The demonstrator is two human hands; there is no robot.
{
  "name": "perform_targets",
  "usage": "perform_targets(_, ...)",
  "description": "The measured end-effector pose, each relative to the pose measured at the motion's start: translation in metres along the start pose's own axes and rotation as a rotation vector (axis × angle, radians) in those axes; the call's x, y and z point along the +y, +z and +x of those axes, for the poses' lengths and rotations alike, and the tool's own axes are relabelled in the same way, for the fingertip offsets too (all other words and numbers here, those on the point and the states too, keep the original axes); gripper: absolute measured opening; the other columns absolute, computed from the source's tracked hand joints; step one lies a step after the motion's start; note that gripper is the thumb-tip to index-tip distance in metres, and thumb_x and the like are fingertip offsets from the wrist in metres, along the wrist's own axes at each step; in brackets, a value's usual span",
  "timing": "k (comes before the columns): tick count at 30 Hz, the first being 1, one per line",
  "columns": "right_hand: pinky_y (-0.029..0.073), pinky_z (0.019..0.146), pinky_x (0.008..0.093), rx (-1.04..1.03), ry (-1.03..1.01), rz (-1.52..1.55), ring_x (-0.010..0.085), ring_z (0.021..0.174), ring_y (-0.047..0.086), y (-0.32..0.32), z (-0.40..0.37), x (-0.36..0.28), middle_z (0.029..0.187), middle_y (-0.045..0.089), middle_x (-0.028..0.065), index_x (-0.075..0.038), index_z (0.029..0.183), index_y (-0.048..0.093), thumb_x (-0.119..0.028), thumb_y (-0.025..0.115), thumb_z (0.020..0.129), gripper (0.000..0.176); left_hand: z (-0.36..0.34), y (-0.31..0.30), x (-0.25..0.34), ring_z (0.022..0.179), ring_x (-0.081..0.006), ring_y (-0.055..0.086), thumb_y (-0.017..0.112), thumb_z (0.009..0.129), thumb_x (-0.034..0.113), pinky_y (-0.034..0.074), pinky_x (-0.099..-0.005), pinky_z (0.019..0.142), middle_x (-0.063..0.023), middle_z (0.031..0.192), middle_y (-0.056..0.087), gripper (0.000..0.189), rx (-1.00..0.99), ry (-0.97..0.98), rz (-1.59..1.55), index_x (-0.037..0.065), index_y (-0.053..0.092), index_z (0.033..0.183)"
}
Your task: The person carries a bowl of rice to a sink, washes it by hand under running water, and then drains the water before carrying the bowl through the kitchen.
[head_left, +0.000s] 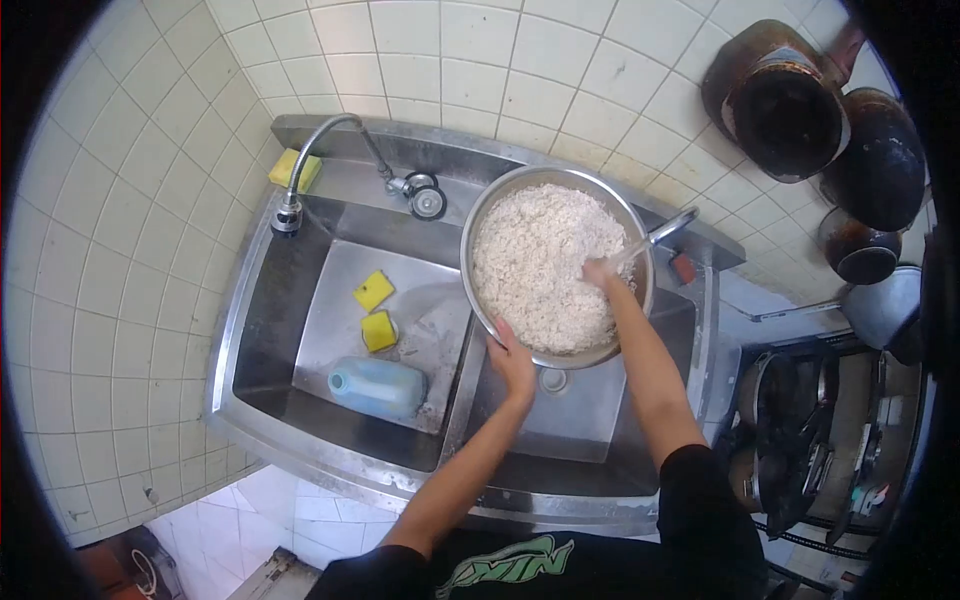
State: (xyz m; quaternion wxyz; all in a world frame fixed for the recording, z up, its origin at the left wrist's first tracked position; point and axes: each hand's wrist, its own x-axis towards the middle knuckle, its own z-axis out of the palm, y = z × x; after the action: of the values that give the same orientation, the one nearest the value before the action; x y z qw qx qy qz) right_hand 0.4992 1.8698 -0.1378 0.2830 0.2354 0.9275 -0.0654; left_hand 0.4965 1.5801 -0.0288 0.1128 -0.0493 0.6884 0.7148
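Resting over the right-hand basin of a steel sink [232, 345], a large metal bowl [466, 262] is seen, filled almost to the rim with white rice [535, 250]. The bowl's near edge is gripped by the left hand [512, 362], the fingers being curled over the rim. The right hand [600, 272] is pressed down onto the rice at the far right of the bowl; whether its fingers are spread or closed cannot be told, since they are partly buried. A short tap [668, 228] is angled over the bowl just beside that hand. In the left basin two yellow sponges [373, 291] and a blue bottle [378, 388], laid on its side, are found. Blackened pans [785, 100] are hung on the tiled wall.
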Motion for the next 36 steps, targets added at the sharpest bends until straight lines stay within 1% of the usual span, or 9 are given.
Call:
perform_targets(1, 0.045, 0.076, 0.0403, 0.008, 0.003, -0.01, 0.0334, 0.084, 0.058, 0.015, 0.01, 0.011, 0.095, 0.058, 0.0243, 0.002, 0.093, 0.059, -0.031, 0.054, 0.07, 0.04, -0.003, 0.01, 0.003, 0.094, -0.034, 0.052, 0.039, 0.09, 0.035, 0.038, -0.039, 0.081, -0.0272, 0.099, 0.053, 0.046, 0.136, -0.04, -0.007, -0.009, 0.048, 0.102)
perform_targets(5, 0.045, 0.082, 0.0427, 0.05, 0.306, 1.739, 0.0293, 0.096, 0.055, 0.014, -0.029, -0.022, 0.11, 0.054, 0.0144, -0.004, 0.117, 0.048, -0.036, 0.038, 0.085, 0.047, 0.016, 0.015, 0.001, 0.08, -0.0377, 0.052, 0.038, 0.091, 0.032, 0.038, -0.0425, 0.073, -0.0271, 0.086, 0.055, 0.044, 0.317, 0.002, 0.03, -0.01, 0.051, 0.093)
perform_targets(8, 0.043, 0.086, 0.0431, -0.088, 0.323, 2.12, 0.0295, 0.097, 0.055, -0.029, -0.072, -0.062, 0.113, 0.053, 0.0146, -0.005, 0.119, 0.046, -0.038, 0.032, 0.087, 0.048, 0.036, 0.012, -0.001, 0.076, -0.04, 0.052, 0.04, 0.09, 0.033, 0.039, -0.0432, 0.069, -0.0266, 0.08, 0.055, 0.044, 0.29, 0.056, 0.085, -0.009, 0.053, 0.085)
perform_targets(13, 0.041, 0.089, 0.0429, -0.053, 0.048, 2.033, 0.03, 0.102, 0.052, -0.106, -0.114, -0.074, 0.116, 0.051, 0.0167, -0.002, 0.12, 0.044, -0.043, 0.04, 0.084, 0.054, 0.07, -0.004, 0.001, 0.068, -0.0296, 0.054, 0.044, 0.088, 0.031, 0.041, -0.0385, 0.066, -0.0197, 0.073, 0.058, 0.038, 0.22, 0.14, 0.212, -0.005, 0.056, 0.084)
perform_targets(15, 0.039, 0.091, 0.0423, -0.024, -0.012, 1.908, 0.0301, 0.106, 0.05, -0.145, -0.139, -0.082, 0.118, 0.049, 0.0176, 0.0, 0.12, 0.043, -0.046, 0.045, 0.082, 0.06, 0.089, -0.008, 0.003, 0.073, -0.0405, 0.053, 0.048, 0.085, 0.034, 0.04, -0.0435, 0.065, -0.0235, 0.073, 0.056, 0.039, 0.093, 0.164, 0.229, -0.003, 0.056, 0.077)
perform_targets(17, 0.035, 0.095, 0.0397, 0.239, -0.041, 0.873, 0.0323, 0.114, 0.042, -0.163, -0.14, -0.08, 0.123, 0.043, 0.0223, 0.004, 0.123, 0.037, -0.05, 0.059, 0.071, 0.079, 0.112, -0.013, 0.011, 0.076, -0.038, 0.056, 0.052, 0.081, 0.036, 0.041, -0.0424, 0.067, -0.0214, 0.077, 0.059, 0.038, 0.02, 0.122, 0.33, -0.001, 0.06, 0.081)
perform_targets(21, 0.034, 0.095, 0.0409, 0.257, -0.108, -0.008, 0.0382, 0.11, 0.042, -0.124, -0.097, -0.061, 0.119, 0.044, 0.0244, 0.001, 0.123, 0.038, -0.05, 0.071, 0.052, 0.093, 0.136, -0.016, 0.043, 0.078, -0.0328, 0.06, 0.058, 0.074, 0.041, 0.044, -0.0391, 0.07, -0.0181, 0.08, 0.063, 0.042, -0.078, 0.109, 0.379, 0.002, 0.064, 0.089)
perform_targets(29, 0.039, 0.088, 0.0403, 0.13, 0.187, 0.308, 0.0348, 0.106, 0.046, -0.041, -0.024, -0.015, 0.113, 0.05, 0.0217, 0.003, 0.116, 0.044, -0.034, 0.053, 0.072, 0.059, 0.145, -0.011, 0.043, 0.078, -0.0337, 0.059, 0.058, 0.074, 0.041, 0.044, -0.0408, 0.069, -0.0179, 0.079, 0.062, 0.039, -0.031, 0.0, 0.432, 0.004, 0.064, 0.08)
perform_targets(36, 0.043, 0.085, 0.0366, -0.014, 0.116, 1.774, 0.027, 0.098, 0.054, -0.069, -0.079, -0.07, 0.111, 0.054, 0.0145, 0.005, 0.119, 0.042, -0.035, 0.033, 0.087, 0.052, 0.145, -0.012, 0.054, 0.079, -0.0356, 0.057, 0.058, 0.074, 0.041, 0.044, -0.043, 0.069, -0.0171, 0.08, 0.062, 0.037, -0.07, -0.004, 0.519, 0.004, 0.064, 0.077)
